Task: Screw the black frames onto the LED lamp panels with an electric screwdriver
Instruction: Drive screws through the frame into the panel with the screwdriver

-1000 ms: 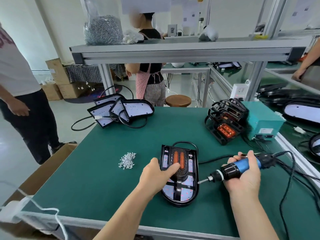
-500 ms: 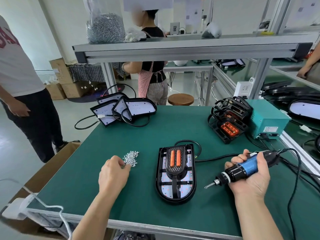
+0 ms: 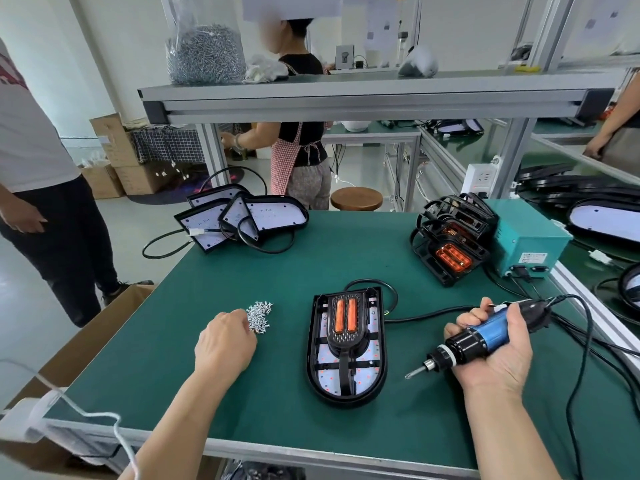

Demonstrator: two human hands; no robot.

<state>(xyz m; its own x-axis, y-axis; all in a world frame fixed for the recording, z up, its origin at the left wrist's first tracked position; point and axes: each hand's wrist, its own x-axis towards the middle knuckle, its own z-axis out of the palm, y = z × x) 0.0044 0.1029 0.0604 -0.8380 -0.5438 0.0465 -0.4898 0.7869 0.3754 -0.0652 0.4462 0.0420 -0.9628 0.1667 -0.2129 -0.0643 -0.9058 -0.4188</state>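
An LED lamp panel (image 3: pixel 372 356) lies on the green table (image 3: pixel 173 375), and a black frame (image 3: pixel 346 344) with two orange inserts sits on top of it. My right hand (image 3: pixel 498 365) grips the blue and black electric screwdriver (image 3: pixel 485 336) to the right of the panel, bit pointing down-left and clear of the frame. My left hand (image 3: pixel 225 344) reaches to the near edge of a small pile of silver screws (image 3: pixel 260 315) to the left of the panel. Its curled fingertips are hidden behind the back of the hand.
Bare LED panels (image 3: pixel 273 214) with cables are stacked at the table's far left, black frames (image 3: pixel 450 251) at the far right beside a teal power box (image 3: pixel 526 237). Screwdriver cables (image 3: pixel 585 341) trail right. A cardboard box (image 3: pixel 86 348) stands left. People stand around.
My left hand left the frame on the panel and moved left to the screw pile. My right hand drew the screwdriver back a little from the panel.
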